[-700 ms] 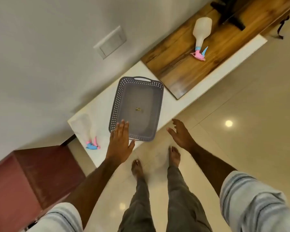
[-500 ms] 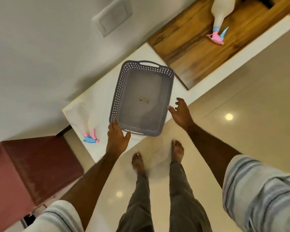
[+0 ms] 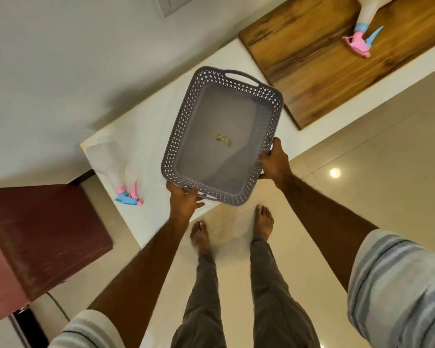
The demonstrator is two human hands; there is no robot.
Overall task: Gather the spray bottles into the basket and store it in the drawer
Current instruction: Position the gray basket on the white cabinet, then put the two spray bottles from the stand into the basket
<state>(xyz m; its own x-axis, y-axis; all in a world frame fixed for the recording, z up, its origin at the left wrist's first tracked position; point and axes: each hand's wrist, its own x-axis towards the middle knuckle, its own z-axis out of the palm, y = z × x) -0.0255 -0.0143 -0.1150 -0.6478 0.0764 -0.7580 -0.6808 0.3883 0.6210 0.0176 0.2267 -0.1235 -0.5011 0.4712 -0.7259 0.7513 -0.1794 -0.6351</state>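
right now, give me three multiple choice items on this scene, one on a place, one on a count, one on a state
1. Where does the left bottle lie?
A. in the basket
B. on the white counter
C. on the floor

2. How many bottles show?
A. one
B. two
C. four

3. How is the basket held?
A. by both hands
B. by one hand
C. by neither hand

Answers: 1 B, it lies on the white counter. 2 B, a second bottle lies on the wooden board. 3 A, the left hand and right hand grip its rim.
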